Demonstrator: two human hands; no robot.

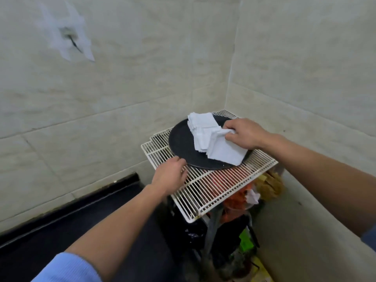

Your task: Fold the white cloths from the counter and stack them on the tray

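1. Held cloth (225, 151): I count one. It is white and towel-like, folded to a rough square. It lies tilted over the right half of the tray, with its near corner reaching the tray's rim.
2. Stack of cloths (200, 127): one pile of white folded squares sits on the tray, towards its back. The edges are stepped and uneven, and the layers blur together too much to count. The held cloth overlaps the stack's right side.
3. Right hand (244, 133): it is over the tray's right edge, with thumb and curled fingers pinching the far corner of the held cloth.
4. Tray (183, 143): one, dark, round and shallow.
5. Left hand (171, 176): it is at the tray's near-left rim with its fingers loosely spread, holding nothing. The fingertips are right at the rim.
6. Wire rack (213, 186): it is white and lies directly under the tray. It may be two overlapping racks, but I cannot tell.
7. Clutter (238, 202): orange, brown and green odds sit below the tray, under the rack.
8. Tabletop (61, 231): one dark surface, left of and nearer than the tray.
9. Paper patch (67, 37): torn and pale, it is stuck on the tiled wall high up and left of the tray.
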